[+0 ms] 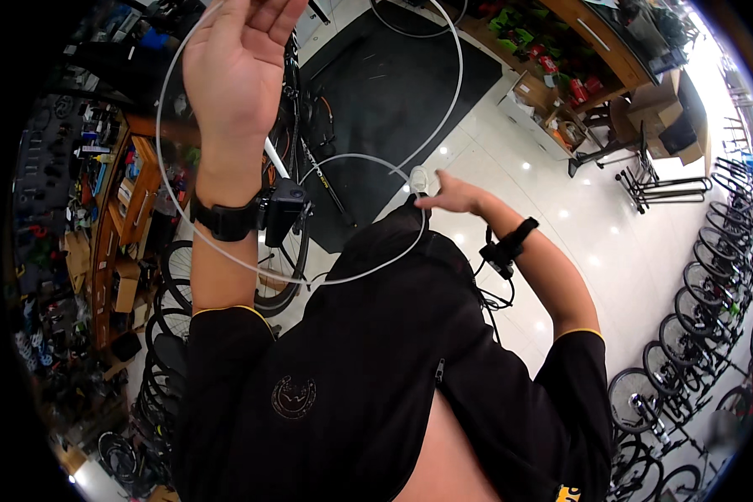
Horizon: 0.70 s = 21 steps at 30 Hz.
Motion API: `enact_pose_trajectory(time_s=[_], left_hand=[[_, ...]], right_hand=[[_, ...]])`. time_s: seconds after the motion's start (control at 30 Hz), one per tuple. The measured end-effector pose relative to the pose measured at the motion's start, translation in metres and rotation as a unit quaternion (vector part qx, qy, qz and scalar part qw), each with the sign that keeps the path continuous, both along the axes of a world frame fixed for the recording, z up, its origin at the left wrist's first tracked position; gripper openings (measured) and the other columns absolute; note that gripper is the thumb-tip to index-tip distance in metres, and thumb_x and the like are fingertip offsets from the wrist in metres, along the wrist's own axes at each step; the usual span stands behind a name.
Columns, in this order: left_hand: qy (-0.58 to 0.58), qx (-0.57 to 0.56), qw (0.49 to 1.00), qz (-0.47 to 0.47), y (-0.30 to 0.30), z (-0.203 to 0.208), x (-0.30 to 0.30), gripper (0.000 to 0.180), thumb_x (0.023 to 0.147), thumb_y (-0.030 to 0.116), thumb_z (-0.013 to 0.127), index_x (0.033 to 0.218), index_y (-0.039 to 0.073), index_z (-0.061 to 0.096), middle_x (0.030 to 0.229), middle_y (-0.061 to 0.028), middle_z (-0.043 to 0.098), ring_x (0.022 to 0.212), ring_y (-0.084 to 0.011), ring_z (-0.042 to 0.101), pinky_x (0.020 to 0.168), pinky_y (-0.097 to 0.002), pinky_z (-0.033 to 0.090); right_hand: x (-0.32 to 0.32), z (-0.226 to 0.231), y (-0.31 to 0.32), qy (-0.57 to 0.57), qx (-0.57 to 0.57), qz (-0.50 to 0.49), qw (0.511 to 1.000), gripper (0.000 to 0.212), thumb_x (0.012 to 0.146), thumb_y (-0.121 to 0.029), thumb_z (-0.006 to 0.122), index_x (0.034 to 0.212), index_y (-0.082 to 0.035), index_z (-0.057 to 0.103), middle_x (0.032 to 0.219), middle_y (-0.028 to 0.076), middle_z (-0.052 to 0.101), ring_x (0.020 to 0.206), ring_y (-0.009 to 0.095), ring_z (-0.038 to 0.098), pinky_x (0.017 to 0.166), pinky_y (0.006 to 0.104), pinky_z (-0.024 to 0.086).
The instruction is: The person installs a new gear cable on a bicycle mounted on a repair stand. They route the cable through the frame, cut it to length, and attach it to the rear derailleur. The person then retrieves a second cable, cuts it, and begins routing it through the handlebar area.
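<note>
A long, thin, whitish translucent tube (160, 134), like bicycle cable housing, hangs in wide loops before me. My left hand (241, 50) is raised at the top edge, palm showing and fingers curled. The tube runs up to its thumb; the fingertips are cut off by the picture edge, but the hand appears closed on the tube. Lower and to the right, my right hand (456, 194) has its fingers apart, one tip pointing up and another to the left. That left-pointing tip is beside the tube, perhaps touching it. No grip shows there.
A bicycle (297, 125) stands left of a black floor mat (385, 79). Wooden drawers (138, 197) and tools line the left. An open box (540, 109) and a black metal stand (661, 186) are at the right. Rows of bicycles (682, 339) fill the far right. My white shoe (419, 177) is below.
</note>
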<state>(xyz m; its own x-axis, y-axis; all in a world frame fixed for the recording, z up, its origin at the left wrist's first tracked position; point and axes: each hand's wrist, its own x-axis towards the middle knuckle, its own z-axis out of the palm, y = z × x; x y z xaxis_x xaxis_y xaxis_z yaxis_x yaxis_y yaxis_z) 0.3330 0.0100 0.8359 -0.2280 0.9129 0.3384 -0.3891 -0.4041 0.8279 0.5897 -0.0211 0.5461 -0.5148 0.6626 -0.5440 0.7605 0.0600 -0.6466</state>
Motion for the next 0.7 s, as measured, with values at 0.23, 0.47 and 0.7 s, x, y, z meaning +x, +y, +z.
enact_pose_trajectory(time_s=[0.23, 0.47, 0.7], left_hand=[[0.090, 0.012, 0.984, 0.155, 0.076, 0.003, -0.019, 0.040, 0.102, 0.021, 0.032, 0.122, -0.011, 0.048, 0.122, -0.0249, 0.054, 0.118, -0.0319, 0.054, 0.100, -0.0352, 0.046], [0.065, 0.030, 0.957, 0.281, 0.141, 0.024, -0.022, 0.039, 0.102, 0.020, 0.032, 0.121, -0.011, 0.048, 0.122, -0.0259, 0.054, 0.119, -0.0326, 0.053, 0.103, -0.0374, 0.044], [0.174, 0.093, 0.886, 0.419, 0.148, 0.040, -0.037, 0.037, 0.101, 0.016, 0.036, 0.115, -0.014, 0.050, 0.115, -0.0281, 0.058, 0.108, -0.0369, 0.059, 0.098, -0.0419, 0.049]], right_hand=[[-0.023, 0.003, 0.141, 0.273, -0.453, -0.121, 0.840, 0.038, 0.085, -0.004, 0.059, 0.120, 0.007, 0.050, 0.088, 0.009, 0.066, 0.068, 0.011, 0.057, 0.056, 0.0229, 0.046], [-0.072, 0.072, 0.233, 0.172, -0.518, -0.028, 0.837, 0.055, 0.095, -0.038, 0.051, 0.129, 0.005, 0.040, 0.110, 0.022, 0.064, 0.073, 0.016, 0.063, 0.064, 0.0266, 0.051], [-0.078, 0.094, 0.350, 0.502, -0.564, -0.053, 0.653, 0.026, 0.098, -0.026, 0.046, 0.094, -0.002, 0.057, 0.070, 0.002, 0.056, 0.058, 0.008, 0.049, 0.053, 0.0191, 0.040]])
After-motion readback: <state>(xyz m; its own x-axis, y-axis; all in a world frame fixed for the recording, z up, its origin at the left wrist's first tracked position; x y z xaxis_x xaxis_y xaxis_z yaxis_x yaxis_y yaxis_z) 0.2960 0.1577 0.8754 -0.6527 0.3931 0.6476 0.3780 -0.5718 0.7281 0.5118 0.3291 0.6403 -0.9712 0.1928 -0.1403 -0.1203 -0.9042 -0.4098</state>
